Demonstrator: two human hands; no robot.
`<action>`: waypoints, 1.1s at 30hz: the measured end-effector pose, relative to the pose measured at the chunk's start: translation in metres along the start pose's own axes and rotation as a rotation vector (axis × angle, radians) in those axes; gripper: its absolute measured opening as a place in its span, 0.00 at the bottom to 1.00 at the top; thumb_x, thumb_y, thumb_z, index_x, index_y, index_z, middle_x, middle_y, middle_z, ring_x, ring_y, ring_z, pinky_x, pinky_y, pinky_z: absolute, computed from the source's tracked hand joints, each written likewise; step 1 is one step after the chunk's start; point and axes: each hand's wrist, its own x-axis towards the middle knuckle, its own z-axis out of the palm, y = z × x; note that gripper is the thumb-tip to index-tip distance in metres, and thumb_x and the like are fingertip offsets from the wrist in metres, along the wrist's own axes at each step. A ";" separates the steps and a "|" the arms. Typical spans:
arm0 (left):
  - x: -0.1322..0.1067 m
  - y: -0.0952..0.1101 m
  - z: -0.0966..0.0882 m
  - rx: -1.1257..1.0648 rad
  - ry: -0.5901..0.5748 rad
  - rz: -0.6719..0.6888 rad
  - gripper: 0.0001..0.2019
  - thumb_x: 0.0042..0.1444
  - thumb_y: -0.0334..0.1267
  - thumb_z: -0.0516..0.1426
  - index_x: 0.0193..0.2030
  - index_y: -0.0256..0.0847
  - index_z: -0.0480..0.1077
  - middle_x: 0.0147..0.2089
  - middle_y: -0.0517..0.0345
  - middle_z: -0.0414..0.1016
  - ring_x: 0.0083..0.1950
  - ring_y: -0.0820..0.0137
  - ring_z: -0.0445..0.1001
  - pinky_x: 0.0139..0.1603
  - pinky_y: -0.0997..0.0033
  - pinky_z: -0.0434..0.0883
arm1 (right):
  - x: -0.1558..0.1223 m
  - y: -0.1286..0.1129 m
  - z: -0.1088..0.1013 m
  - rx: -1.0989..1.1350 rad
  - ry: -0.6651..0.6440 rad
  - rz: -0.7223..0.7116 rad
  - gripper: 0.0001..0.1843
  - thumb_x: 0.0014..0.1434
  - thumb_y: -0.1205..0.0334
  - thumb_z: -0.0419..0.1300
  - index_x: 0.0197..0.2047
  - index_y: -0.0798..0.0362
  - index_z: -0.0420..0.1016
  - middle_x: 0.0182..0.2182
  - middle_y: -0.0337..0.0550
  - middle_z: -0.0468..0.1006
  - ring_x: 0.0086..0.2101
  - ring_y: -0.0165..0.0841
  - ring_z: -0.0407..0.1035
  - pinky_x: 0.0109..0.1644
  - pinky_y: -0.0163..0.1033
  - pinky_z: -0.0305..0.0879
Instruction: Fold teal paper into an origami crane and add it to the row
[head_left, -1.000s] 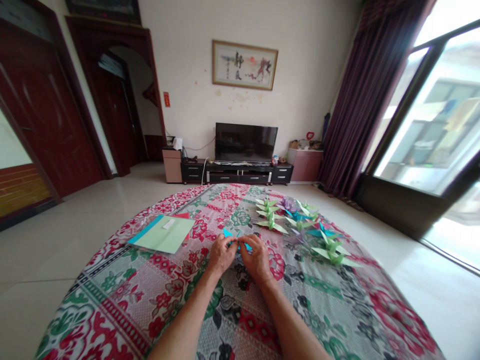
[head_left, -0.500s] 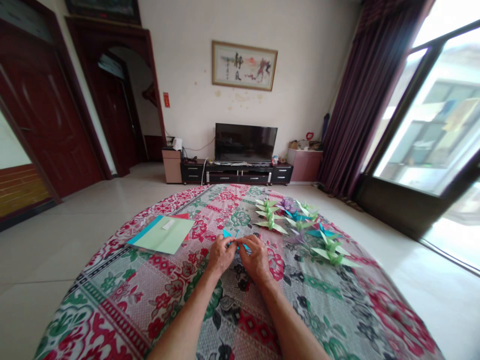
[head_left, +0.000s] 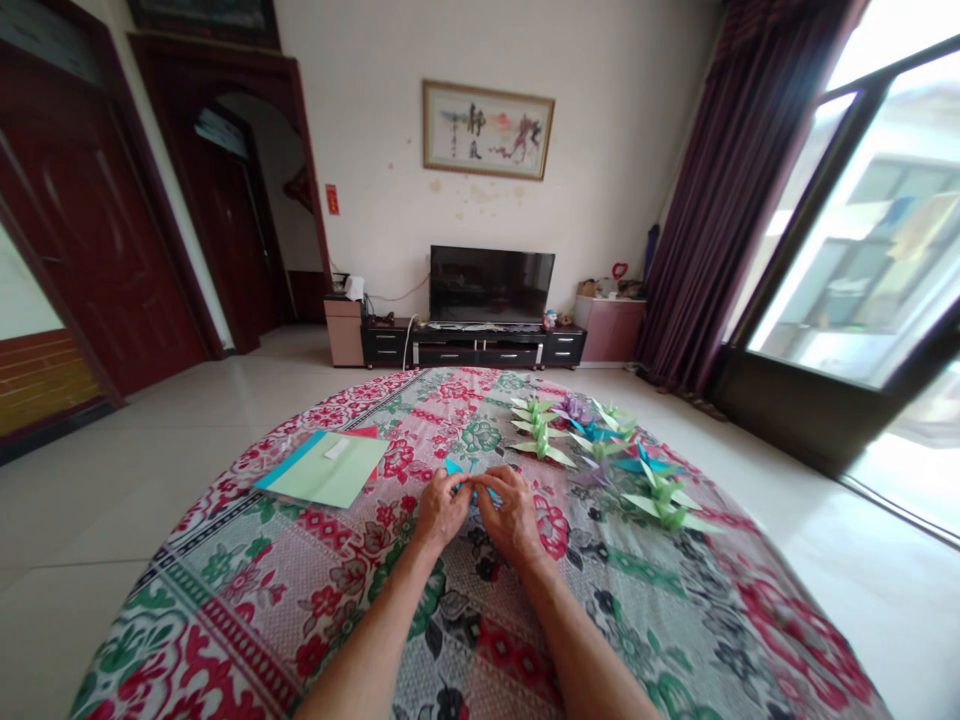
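Note:
A small piece of folded blue paper is pinched between my two hands over the middle of the table. My left hand is closed on its left part, thumb and forefinger together. My right hand grips the right part, and its fingertips meet those of the left. Most of the paper is hidden behind the fingers, so its exact shape does not show. To the right of my hands stand several folded paper cranes: green ones, purple ones and blue ones.
A stack of coloured paper sheets, light green on top, lies left of my hands with a small pale strip on it. A flowered cloth covers the round table. Beyond it, a television stands on a low cabinet.
Almost nothing differs. Both hands keep their pinch on the blue paper, with only a very slight shift of the fingers.

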 end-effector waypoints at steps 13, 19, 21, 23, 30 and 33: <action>0.001 -0.002 0.000 -0.046 -0.026 -0.024 0.09 0.54 0.37 0.55 0.37 0.39 0.77 0.33 0.56 0.68 0.32 0.75 0.69 0.36 0.76 0.66 | 0.000 0.003 0.001 0.029 0.034 -0.001 0.12 0.57 0.67 0.53 0.39 0.49 0.76 0.35 0.42 0.74 0.37 0.33 0.67 0.45 0.40 0.59; 0.001 -0.004 0.002 -0.050 -0.020 -0.017 0.09 0.54 0.37 0.55 0.36 0.41 0.77 0.32 0.57 0.67 0.32 0.75 0.69 0.37 0.75 0.66 | 0.005 0.004 0.002 0.034 0.049 0.044 0.10 0.58 0.63 0.54 0.35 0.51 0.76 0.33 0.42 0.74 0.35 0.33 0.67 0.42 0.39 0.61; 0.002 -0.006 0.003 -0.054 -0.021 -0.017 0.09 0.54 0.37 0.55 0.37 0.40 0.77 0.32 0.57 0.67 0.32 0.75 0.69 0.36 0.76 0.66 | 0.006 0.004 0.002 0.030 0.035 0.045 0.09 0.58 0.63 0.54 0.34 0.51 0.77 0.32 0.42 0.75 0.35 0.33 0.67 0.42 0.38 0.61; 0.002 -0.008 0.003 -0.061 -0.023 -0.021 0.09 0.53 0.37 0.56 0.37 0.40 0.77 0.32 0.57 0.68 0.32 0.75 0.69 0.35 0.76 0.65 | 0.007 0.004 0.002 0.031 0.020 0.039 0.09 0.58 0.63 0.55 0.33 0.51 0.77 0.32 0.42 0.75 0.35 0.33 0.68 0.42 0.38 0.61; 0.001 -0.004 0.001 -0.068 -0.035 -0.034 0.09 0.53 0.35 0.56 0.38 0.40 0.77 0.32 0.57 0.68 0.32 0.74 0.69 0.36 0.75 0.65 | 0.007 0.005 0.003 0.050 -0.011 0.011 0.07 0.55 0.64 0.57 0.32 0.50 0.77 0.32 0.42 0.75 0.35 0.33 0.68 0.40 0.37 0.61; 0.001 -0.005 0.001 -0.073 -0.043 -0.021 0.10 0.52 0.33 0.55 0.39 0.40 0.76 0.34 0.57 0.69 0.33 0.75 0.69 0.38 0.75 0.66 | 0.007 0.005 0.002 0.050 -0.007 0.009 0.07 0.55 0.64 0.57 0.32 0.50 0.78 0.32 0.42 0.75 0.35 0.33 0.68 0.41 0.38 0.61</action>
